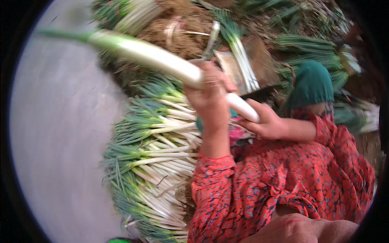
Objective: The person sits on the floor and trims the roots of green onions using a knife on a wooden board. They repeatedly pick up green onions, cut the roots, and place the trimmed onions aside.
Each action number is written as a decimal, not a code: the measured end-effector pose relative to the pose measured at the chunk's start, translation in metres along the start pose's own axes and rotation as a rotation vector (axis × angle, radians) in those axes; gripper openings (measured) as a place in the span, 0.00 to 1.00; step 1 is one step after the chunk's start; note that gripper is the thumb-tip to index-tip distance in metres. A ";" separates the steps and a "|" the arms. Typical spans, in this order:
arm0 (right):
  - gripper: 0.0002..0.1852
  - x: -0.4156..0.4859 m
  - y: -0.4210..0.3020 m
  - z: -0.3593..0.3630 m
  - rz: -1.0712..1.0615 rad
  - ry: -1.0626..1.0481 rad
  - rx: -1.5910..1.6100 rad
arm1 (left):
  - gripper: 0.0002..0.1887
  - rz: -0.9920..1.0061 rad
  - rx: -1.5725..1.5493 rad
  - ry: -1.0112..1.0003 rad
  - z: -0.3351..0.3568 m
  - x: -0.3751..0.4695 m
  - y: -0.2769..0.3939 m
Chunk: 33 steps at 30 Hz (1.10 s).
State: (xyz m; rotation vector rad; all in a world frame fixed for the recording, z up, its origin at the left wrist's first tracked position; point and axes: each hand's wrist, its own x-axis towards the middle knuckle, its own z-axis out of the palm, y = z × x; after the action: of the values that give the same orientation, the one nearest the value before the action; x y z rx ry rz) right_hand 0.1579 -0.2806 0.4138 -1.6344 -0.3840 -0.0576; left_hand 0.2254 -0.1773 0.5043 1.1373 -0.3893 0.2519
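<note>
A long white-stemmed leek or large green onion slants across the upper middle, its green tip pointing to the far left. My left hand wraps around its white stem. Lower on the right, my right hand pinches the pale bottom end between thumb and fingers. Motion blurs both hands and the stalk. Beneath and left of my left forearm lies a broad row of green onions, white ends towards me and green leaves to the left.
A small green onion bunch rests ahead on a flat board. Brown root trimmings are heaped beside it. More green onions lie at the upper right, past my green-covered knee. Smooth grey floor spans the left.
</note>
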 end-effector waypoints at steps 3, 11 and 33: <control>0.13 -0.002 0.000 0.008 0.135 0.016 0.072 | 0.10 -0.089 0.003 0.024 -0.002 0.000 -0.008; 0.15 -0.020 0.022 0.002 0.123 0.014 -0.159 | 0.09 -0.122 -0.085 0.101 -0.018 0.031 -0.009; 0.16 0.006 0.004 -0.010 0.297 -0.444 0.145 | 0.42 -0.203 -0.811 -0.256 -0.109 0.078 -0.012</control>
State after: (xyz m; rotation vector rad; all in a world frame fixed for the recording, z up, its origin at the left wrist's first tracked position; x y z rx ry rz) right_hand 0.1668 -0.2897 0.4122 -1.5378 -0.4656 0.5527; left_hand 0.3193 -0.0825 0.4882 0.3981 -0.5322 -0.2264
